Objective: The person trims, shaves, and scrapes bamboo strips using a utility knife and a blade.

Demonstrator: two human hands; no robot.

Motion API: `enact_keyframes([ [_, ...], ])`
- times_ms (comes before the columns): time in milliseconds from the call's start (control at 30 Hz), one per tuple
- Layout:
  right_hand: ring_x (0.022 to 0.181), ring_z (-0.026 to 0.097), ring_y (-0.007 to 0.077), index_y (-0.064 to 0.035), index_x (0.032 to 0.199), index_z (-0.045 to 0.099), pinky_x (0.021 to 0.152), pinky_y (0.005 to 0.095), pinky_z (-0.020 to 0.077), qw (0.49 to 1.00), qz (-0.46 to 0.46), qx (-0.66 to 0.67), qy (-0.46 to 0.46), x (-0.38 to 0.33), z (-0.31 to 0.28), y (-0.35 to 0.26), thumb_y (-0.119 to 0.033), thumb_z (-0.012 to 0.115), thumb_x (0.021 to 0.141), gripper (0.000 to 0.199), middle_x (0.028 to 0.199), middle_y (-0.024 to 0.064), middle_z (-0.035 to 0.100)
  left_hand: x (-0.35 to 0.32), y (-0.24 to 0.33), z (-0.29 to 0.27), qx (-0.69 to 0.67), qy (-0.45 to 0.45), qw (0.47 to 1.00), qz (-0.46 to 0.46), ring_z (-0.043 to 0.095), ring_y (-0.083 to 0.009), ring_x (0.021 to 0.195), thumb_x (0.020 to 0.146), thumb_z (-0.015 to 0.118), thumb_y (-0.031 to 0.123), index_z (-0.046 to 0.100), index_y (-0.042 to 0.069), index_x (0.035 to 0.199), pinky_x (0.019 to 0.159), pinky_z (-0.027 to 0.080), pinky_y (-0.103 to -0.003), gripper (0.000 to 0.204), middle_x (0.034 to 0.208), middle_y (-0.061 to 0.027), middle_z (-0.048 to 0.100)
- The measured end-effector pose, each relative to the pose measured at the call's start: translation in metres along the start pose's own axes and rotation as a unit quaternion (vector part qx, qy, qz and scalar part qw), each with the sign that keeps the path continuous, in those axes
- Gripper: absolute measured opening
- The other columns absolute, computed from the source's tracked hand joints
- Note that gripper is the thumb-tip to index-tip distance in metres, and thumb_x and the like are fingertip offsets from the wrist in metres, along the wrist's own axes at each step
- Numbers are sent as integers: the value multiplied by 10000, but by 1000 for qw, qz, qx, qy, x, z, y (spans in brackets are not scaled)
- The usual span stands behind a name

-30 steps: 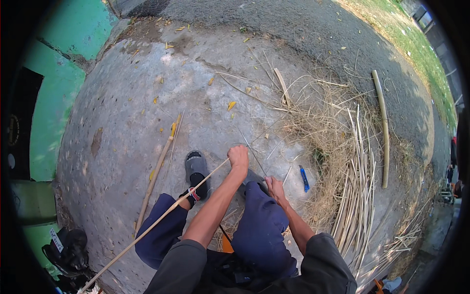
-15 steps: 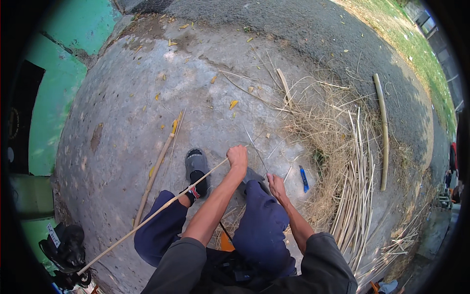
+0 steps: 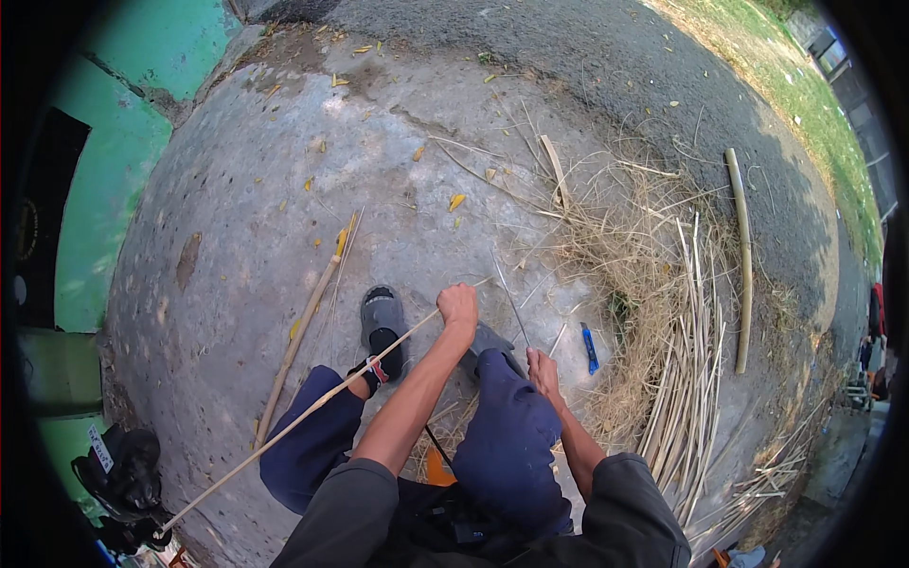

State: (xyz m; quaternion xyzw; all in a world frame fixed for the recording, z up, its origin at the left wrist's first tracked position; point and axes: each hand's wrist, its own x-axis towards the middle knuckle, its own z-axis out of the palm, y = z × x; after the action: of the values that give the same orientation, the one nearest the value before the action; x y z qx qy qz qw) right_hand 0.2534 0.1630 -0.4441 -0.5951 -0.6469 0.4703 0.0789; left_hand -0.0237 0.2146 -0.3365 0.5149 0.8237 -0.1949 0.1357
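Observation:
My left hand is closed round a long, thin bamboo strip, close to its far end. The strip slants down to the lower left across my left leg, and a short tip pokes out past my fist. To the right, my right hand grips a knife with a long, narrow blade. Its blade points away from me and a little left, apart from the strip's tip. The knife's handle is mostly hidden in my fingers. Nearby on the ground lies a blue box cutter.
Beyond the box cutter spread a heap of fine shavings and a pile of split bamboo strips. One thicker bamboo pole lies farther right. Another stick rests left of my sandal. A black bag-like object sits lower left.
My right hand has moved slightly right and toward me, and the knife's blade has swung right with it. My left hand and the bamboo strip have hardly shifted.

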Motion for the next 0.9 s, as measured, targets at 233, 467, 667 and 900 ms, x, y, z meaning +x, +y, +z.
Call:
enact_keyframes([
  [233, 724, 642, 514, 51, 891, 638, 676, 530, 478, 999, -19, 28, -6, -4, -3, 1, -489, 498, 1088, 592, 713, 292, 618, 1, -3, -5, -20, 22, 1000, 6, 795, -234, 967, 955, 670, 152, 837, 194, 989, 744, 633, -362, 176, 1029, -37, 811],
  [467, 623, 640, 332, 38, 862, 647, 666, 473, 497, 997, 34, 71, 19, -7, -2, 10, -531, 479, 1082, 633, 636, 196, 599, -14, -18, -4, -51, 57, 997, -3, 793, -278, 942, 928, 681, 135, 835, 141, 959, 744, 634, -392, 157, 1016, -106, 791],
  [667, 636, 639, 344, 43, 865, 648, 678, 470, 499, 997, 24, 69, 2, 5, 4, 10, -535, 473, 1084, 643, 650, 202, 607, -18, -13, -3, -3, 121, 992, 34, 792, -269, 892, 894, 700, 101, 823, 114, 915, 717, 631, -369, 126, 1019, -106, 759],
  [900, 719, 658, 417, 59, 893, 665, 732, 486, 502, 998, -5, 39, -44, 16, 14, -27, -529, 475, 1084, 647, 712, 236, 634, -24, -11, 6, 3, 138, 989, 54, 792, -219, 816, 902, 699, 132, 828, 146, 874, 641, 613, -322, 133, 927, -78, 778],
])
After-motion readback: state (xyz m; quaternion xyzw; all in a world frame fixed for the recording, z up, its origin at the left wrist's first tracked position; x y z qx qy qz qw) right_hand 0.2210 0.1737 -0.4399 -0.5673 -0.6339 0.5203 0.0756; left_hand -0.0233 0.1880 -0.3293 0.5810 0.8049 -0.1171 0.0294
